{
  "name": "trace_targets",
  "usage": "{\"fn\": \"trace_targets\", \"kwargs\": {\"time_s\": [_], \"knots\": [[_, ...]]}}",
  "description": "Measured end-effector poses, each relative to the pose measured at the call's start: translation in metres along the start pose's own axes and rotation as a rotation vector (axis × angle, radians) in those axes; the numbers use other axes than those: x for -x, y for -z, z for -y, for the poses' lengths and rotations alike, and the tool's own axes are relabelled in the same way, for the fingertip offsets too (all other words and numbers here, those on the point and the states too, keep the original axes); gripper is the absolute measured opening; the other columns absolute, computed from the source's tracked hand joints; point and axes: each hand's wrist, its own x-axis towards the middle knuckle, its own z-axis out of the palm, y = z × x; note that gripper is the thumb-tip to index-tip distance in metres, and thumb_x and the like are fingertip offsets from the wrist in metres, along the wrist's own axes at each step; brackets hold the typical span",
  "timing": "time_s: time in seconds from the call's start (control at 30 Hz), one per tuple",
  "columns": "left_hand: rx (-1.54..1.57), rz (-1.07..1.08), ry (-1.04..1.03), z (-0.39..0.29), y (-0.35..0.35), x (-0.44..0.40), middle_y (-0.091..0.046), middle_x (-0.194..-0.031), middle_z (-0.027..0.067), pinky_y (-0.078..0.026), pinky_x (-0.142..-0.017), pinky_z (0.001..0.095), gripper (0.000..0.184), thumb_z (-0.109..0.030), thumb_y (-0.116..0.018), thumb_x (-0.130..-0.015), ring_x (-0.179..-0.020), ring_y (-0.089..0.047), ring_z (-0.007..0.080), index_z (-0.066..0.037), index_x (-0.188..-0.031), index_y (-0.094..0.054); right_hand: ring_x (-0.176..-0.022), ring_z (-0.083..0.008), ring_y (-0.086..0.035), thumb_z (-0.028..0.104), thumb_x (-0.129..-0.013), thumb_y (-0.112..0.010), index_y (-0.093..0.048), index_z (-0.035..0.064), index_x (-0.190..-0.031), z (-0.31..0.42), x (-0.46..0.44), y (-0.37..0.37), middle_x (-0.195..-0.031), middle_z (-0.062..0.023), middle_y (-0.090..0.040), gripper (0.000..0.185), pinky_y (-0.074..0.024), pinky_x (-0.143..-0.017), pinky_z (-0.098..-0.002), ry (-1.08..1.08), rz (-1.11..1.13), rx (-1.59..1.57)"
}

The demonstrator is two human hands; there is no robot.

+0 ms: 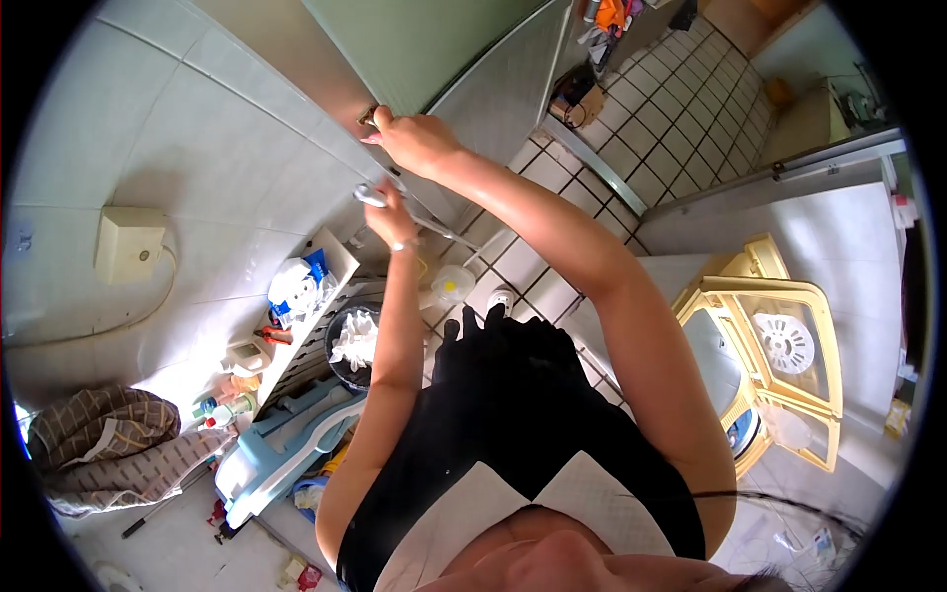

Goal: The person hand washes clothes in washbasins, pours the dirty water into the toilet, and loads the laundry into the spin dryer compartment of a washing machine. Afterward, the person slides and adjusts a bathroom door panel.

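My right hand (419, 145) reaches up to the door frame. Its fingers are closed around a small metal latch (368, 116) at the edge of the green-paned door (404, 49). Below it, my left hand (393, 219) is wrapped around a pale pole (439, 229) with a silver-grey end (369, 194). The pole slants down to the right toward the tiled floor; what its lower end is fixed to, I cannot make out. A clear plastic container (454, 284) with a yellow spot is near the pole's lower part.
Left of me are a black bin (340, 370) lined with white plastic, a narrow shelf (340, 259) with bottles and packets, and a blue-white plastic piece (286, 449). A washing machine with a raised yellow lid (834, 365) stands at right. Tiled floor (543, 173) continues through the doorway.
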Motion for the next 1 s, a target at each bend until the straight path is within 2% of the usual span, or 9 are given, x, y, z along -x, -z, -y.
{"fn": "trace_targets", "kwargs": {"time_s": [0.07,0.13,0.2,0.3,0.4,0.5,0.63,0.87,1.0], "knots": [[-0.147,-0.156,0.031,0.009,0.007,-0.035,-0.063,-0.064,0.0098,-0.047,-0.062,0.0406,0.03,-0.025,-0.065,-0.09,-0.058,-0.058,0.0224,-0.001,-0.072,-0.058,-0.066,-0.037,-0.067,0.039,-0.093,-0.052,-0.05,-0.0014,-0.099,0.001,0.0,0.001,-0.068,-0.0199,-0.066,0.041,-0.0531,-0.057,-0.0475,0.002,0.005,-0.028],[-0.146,-0.228,0.093,0.007,0.016,-0.058,-0.067,-0.073,0.0136,-0.05,-0.076,0.0409,0.038,-0.033,-0.072,-0.083,-0.07,-0.065,0.0295,0.001,-0.094,-0.058,-0.065,-0.0366,-0.067,0.039,-0.093,-0.053,-0.051,-0.0011,-0.098,0.0,0.0,-0.003,-0.068,-0.0197,-0.066,0.041,-0.0529,-0.056,-0.047,0.005,-0.026,-0.036],[-0.397,-0.202,-0.137,0.063,0.016,-0.089,-0.068,-0.083,0.0184,-0.049,-0.081,0.0427,0.053,-0.038,-0.075,-0.078,-0.084,-0.066,0.0306,0.002,-0.107,-0.055,-0.065,-0.0361,-0.067,0.039,-0.093,-0.053,-0.051,-0.0008,-0.097,-0.002,0.0,-0.004,-0.067,-0.0195,-0.066,0.04,-0.0528,-0.055,-0.0467,0.01,-0.04,-0.055],[-0.754,0.019,-0.181,0.114,0.017,-0.105,-0.068,-0.094,0.0222,-0.047,-0.085,0.0436,0.056,-0.046,-0.073,-0.077,-0.097,-0.064,0.0311,0.003,-0.102,-0.06,-0.063,-0.0351,-0.067,0.038,-0.094,-0.054,-0.051,-0.0005,-0.097,-0.001,-0.001,-0.003,-0.067,-0.0186,-0.065,0.038,-0.0521,-0.054,-0.0457,0.028,-0.038,-0.091],[-0.581,0.281,-0.007,0.14,0.017,-0.117,-0.069,-0.087,0.0217,-0.05,-0.08,0.0415,0.061,-0.055,-0.066,-0.078,-0.085,-0.067,0.0309,0.003,-0.095,-0.066,-0.06,-0.0336,-0.066,0.036,-0.094,-0.055,-0.051,-0.0001,-0.098,-0.005,-0.001,-0.002,-0.064,-0.0168,-0.064,0.036,-0.0508,-0.051,-0.0438,0.041,-0.044,-0.084],[-0.472,0.417,0.336,0.106,0.014,-0.111,-0.07,-0.073,0.0178,-0.053,-0.071,0.0396,0.062,-0.058,-0.059,-0.082,-0.071,-0.069,0.0297,0.003,-0.084,-0.069,-0.059,-0.0331,-0.066,0.036,-0.094,-0.055,-0.051,0.0001,-0.098,-0.008,-0.005,-0.011,-0.064,-0.0158,-0.064,0.036,-0.0507,-0.051,-0.0432,0.045,-0.04,-0.088],[-0.587,0.263,0.27,0.073,0.014,-0.108,-0.066,-0.057,0.0099,-0.053,-0.066,0.038,0.058,-0.055,-0.055,-0.086,-0.062,-0.069,0.0264,0.001,-0.078,-0.07,-0.062,-0.0359,-0.066,0.039,-0.093,-0.055,-0.051,0.0002,-0.097,-0.007,-0.004,-0.01,-0.067,-0.0179,-0.065,0.039,-0.052,-0.054,-0.0461,0.018,-0.03,-0.117],[-0.722,0.076,0.226,0.049,0.045,-0.083,-0.067,-0.058,0.0112,-0.054,-0.069,0.0376,0.055,-0.05,-0.054,-0.087,-0.063,-0.069,0.0271,0.001,-0.072,-0.072,-0.057,-0.0313,-0.065,0.037,-0.094,-0.055,-0.05,0.0014,-0.096,-0.009,-0.003,-0.019,-0.06,-0.0117,-0.063,0.036,-0.051,-0.051,-0.0421,0.068,-0.12,-0.056],[-0.707,0.121,0.301,0.065,0.073,-0.064,-0.067,-0.06,0.0136,-0.055,-0.061,0.0339,0.057,-0.047,-0.055,-0.089,-0.059,-0.069,0.0241,0.006,-0.076,-0.071,-0.06,-0.0354,-0.066,0.042,-0.093,-0.054,-0.051,0.0012,-0.096,-0.011,-0.004,-0.019,-0.066,-0.0161,-0.065,0.041,-0.0515,-0.052,-0.0449,0.051,-0.077,-0.135]]}}
